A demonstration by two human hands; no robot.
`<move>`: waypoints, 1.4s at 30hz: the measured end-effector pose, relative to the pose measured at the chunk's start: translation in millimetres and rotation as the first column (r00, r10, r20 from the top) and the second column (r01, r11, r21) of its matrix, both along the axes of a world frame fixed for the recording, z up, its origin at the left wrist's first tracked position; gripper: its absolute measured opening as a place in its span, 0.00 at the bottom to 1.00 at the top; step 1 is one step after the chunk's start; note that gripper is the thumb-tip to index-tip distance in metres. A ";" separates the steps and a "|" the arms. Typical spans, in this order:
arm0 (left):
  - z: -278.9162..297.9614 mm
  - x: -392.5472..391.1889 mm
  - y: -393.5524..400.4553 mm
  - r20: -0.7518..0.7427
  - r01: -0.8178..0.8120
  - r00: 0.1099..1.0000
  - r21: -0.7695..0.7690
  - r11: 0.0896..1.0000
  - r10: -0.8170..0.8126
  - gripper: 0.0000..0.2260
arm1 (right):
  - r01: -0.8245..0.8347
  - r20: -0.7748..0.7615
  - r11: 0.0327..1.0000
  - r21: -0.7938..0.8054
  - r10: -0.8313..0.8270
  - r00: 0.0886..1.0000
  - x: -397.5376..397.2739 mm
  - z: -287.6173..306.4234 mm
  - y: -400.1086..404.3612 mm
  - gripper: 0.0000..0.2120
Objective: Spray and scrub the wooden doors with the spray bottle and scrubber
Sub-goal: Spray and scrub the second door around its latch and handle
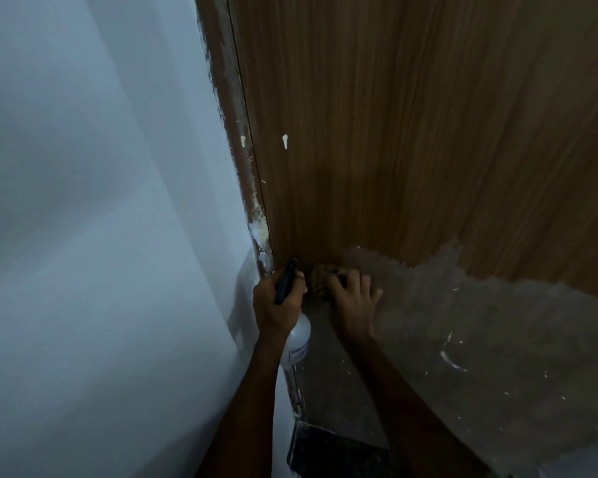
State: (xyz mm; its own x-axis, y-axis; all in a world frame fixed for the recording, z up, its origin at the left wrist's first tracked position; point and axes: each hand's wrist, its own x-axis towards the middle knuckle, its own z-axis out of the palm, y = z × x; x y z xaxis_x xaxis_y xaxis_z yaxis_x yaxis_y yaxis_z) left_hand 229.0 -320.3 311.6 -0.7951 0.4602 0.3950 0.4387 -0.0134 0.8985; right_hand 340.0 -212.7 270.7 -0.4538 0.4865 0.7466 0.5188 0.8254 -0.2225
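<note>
- Left hand (pixel 278 300): lower centre of frame, fingers curled round the spray bottle (pixel 299 334), black nozzle up, white body below.
- Right hand (pixel 351 293): just right of it, fingers spread, pressing the scrubber (pixel 320 276) on the wooden door (pixel 394 132).
- White wall (pixel 101 201): left half of frame.

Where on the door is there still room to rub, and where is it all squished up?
Free: the bare wood of the door above the right hand, and the dull grey patch to that hand's right. Crowded: low by the door frame, where the left hand grips the spray bottle right beside the right hand pressing the scrubber.
</note>
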 end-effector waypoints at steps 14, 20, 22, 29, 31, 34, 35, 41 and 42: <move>12.3 22.4 20.5 -0.040 0.112 0.993 -0.010 0.994 -0.113 0.10 | 0.161 -0.090 0.987 0.026 -0.158 0.983 44.0 15.5 15.8 0.29; 16.8 39.1 27.1 -0.049 0.154 0.987 -0.007 0.988 -0.154 0.12 | 0.164 -0.169 0.979 0.124 -0.142 0.975 43.5 37.2 21.3 0.21; 16.3 40.7 29.5 -0.039 0.171 0.984 -0.020 0.985 -0.172 0.12 | 0.123 -0.008 0.989 0.080 -0.123 0.992 55.1 -5.7 14.9 0.27; 21.1 52.0 37.3 -0.071 0.199 0.978 0.002 0.980 -0.198 0.16 | 0.283 -0.310 0.949 0.136 -0.231 0.922 69.7 67.9 36.6 0.16; 19.7 57.1 40.8 -0.100 0.202 0.975 0.000 0.979 -0.201 0.19 | 0.296 -0.377 0.940 0.170 -0.216 0.901 68.1 77.9 44.0 0.15; 22.0 65.6 47.1 -0.078 0.234 0.969 -0.003 0.972 -0.234 0.19 | 0.213 -0.181 0.974 0.074 -0.197 0.964 77.5 22.6 32.7 0.20; 23.7 68.1 49.4 -0.070 0.247 0.967 -0.004 0.969 -0.247 0.19 | 0.187 -0.089 0.982 0.034 -0.183 0.979 83.8 -1.1 27.6 0.24; 34.0 81.6 60.2 -0.071 0.275 0.958 -0.025 0.961 -0.276 0.15 | 0.261 -0.176 0.964 0.049 -0.249 0.952 101.6 32.7 39.6 0.20; 35.9 83.9 61.0 -0.080 0.277 0.958 -0.013 0.961 -0.277 0.16 | 0.290 -0.259 0.952 0.097 -0.257 0.931 101.5 51.7 45.3 0.17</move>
